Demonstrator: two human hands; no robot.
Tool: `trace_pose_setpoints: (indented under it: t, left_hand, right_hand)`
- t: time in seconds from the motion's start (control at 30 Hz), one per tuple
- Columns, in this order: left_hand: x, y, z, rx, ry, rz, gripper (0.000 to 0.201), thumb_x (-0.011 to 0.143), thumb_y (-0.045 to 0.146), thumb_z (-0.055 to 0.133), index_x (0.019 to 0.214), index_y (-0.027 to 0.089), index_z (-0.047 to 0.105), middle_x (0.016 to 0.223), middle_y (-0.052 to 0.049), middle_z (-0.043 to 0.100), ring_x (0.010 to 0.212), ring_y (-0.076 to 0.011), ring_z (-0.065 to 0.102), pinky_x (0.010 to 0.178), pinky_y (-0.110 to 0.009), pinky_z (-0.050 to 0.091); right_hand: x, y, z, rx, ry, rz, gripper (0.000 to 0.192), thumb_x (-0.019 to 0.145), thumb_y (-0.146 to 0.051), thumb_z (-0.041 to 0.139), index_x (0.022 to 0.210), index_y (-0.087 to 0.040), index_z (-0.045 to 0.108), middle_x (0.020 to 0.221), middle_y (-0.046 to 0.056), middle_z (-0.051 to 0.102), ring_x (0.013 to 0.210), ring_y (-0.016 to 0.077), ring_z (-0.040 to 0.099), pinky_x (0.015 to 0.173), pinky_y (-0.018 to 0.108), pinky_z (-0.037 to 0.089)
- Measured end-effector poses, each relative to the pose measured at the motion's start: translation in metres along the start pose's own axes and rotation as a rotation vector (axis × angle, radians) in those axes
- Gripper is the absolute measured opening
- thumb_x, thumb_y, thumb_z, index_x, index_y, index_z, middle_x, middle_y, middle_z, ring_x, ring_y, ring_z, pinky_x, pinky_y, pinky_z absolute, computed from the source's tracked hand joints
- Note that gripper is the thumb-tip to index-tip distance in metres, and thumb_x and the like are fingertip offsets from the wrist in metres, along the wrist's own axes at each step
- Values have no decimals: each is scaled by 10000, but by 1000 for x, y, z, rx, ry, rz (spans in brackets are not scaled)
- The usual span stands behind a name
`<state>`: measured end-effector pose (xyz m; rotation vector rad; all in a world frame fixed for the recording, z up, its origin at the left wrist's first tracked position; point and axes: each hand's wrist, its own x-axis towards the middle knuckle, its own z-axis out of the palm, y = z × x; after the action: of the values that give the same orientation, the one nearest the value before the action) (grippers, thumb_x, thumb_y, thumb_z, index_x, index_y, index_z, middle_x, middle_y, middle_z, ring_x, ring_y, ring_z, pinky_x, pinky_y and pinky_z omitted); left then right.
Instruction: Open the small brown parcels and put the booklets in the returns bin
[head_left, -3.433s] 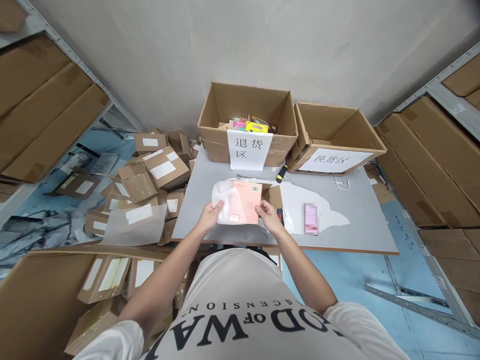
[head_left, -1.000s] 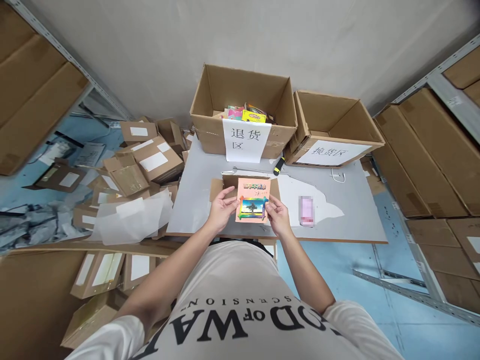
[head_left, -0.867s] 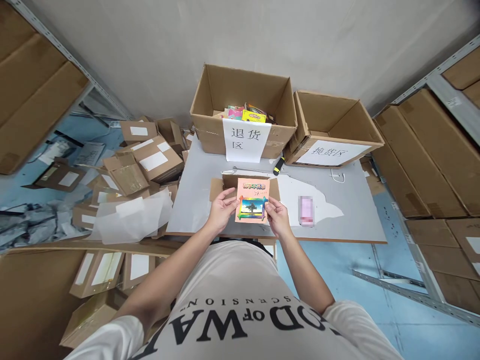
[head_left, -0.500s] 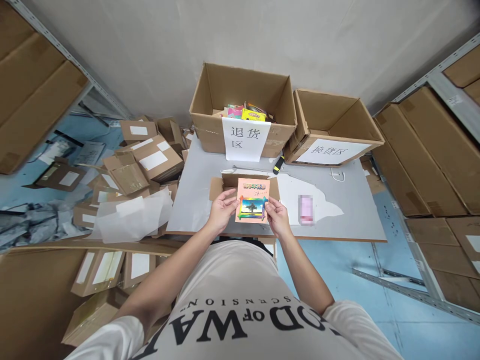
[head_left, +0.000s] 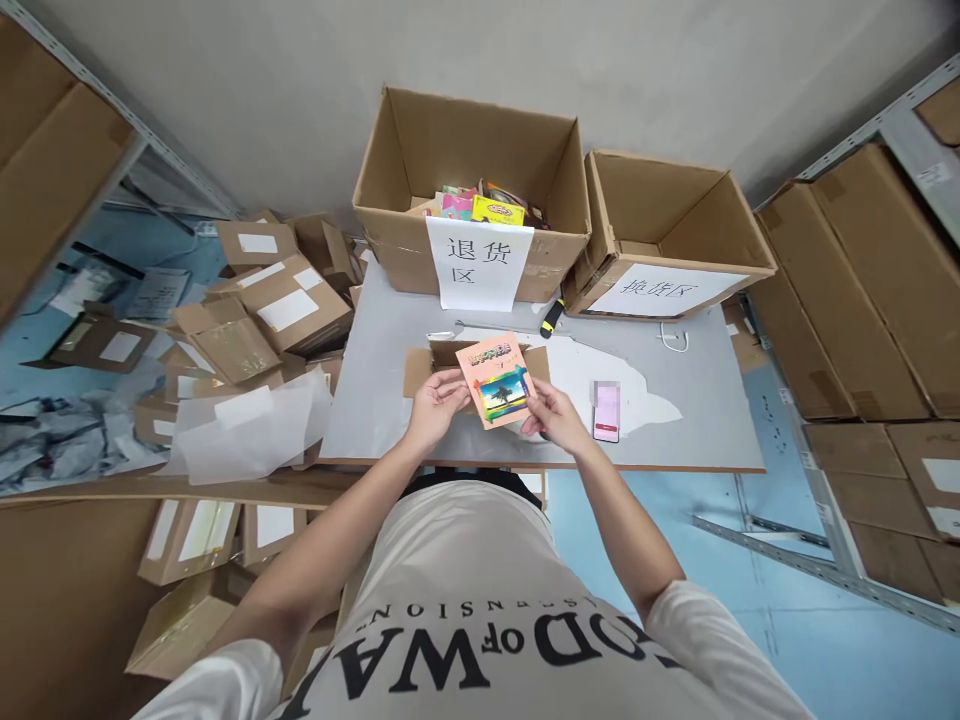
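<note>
Near the surface's (head_left: 390,400) front edge, left hand (head_left: 439,398) and right hand (head_left: 553,415) clasp a tilted orange booklet (head_left: 498,382) between them.

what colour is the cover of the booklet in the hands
Salmon pink booklet, with a colourful tree picture; head view shows it.

A grey table (head_left: 390,350) bears two open cartons (head_left: 420,250), (head_left: 675,290) and a phone (head_left: 606,412).
</note>
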<state>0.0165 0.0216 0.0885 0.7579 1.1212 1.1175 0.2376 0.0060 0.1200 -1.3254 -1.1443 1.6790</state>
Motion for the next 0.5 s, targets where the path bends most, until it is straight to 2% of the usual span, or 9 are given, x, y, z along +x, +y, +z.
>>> trace_pose_setpoints:
  t: [0.1, 0.2, 0.27, 0.37, 0.5]
  left_hand:
    - [14, -4, -5, 195, -7, 108, 481, 671, 408, 748, 1043, 146, 593, 1054, -137, 686, 1002, -235, 652, 948, -420, 473]
    - [24, -7, -12, 541, -33, 252, 400, 733, 371, 683, 1077, 175, 626, 1139, -128, 656, 1115, -274, 594, 1027, -452, 394]
    - [27, -11, -15, 772, -67, 338, 363, 762, 332, 638, 1096, 188, 632, 1187, -129, 636, 1188, -307, 539, 1080, -491, 307]
    - [30, -20, -18, 975, -102, 382, 337, 764, 286, 603, 1084, 186, 634, 1191, -140, 635, 1234, -343, 491, 1104, -542, 214]
    - [28, -35, -21, 1081, -102, 351, 316, 763, 287, 588, 1062, 199, 638, 1159, -143, 648, 1219, -347, 501, 1103, -555, 185]
  right_hand:
    - [13, -29, -33, -128, 17, -73, 585, 794, -463, 620, 1294, -170, 533, 694, 0, 663, 460, 128, 623, 436, 250, 523]
    - [30, -59, -62, -163, 24, -132, 607, 781, -462, 645, 1305, -178, 530, 708, 1, 666, 452, 120, 612, 435, 246, 519]
    - [51, -77, -73, -129, 39, -181, 615, 763, -466, 671, 1294, -187, 537, 707, 0, 667, 453, 116, 610, 438, 242, 519]
    - [101, -104, -76, -59, 113, -278, 556, 783, -464, 657, 1268, -217, 539, 767, 10, 678, 492, 102, 610, 457, 222, 515]
    - [197, -137, -69, -107, 201, -319, 370, 878, -388, 553, 1209, -225, 536, 806, 11, 666, 540, 78, 596, 502, 188, 502]
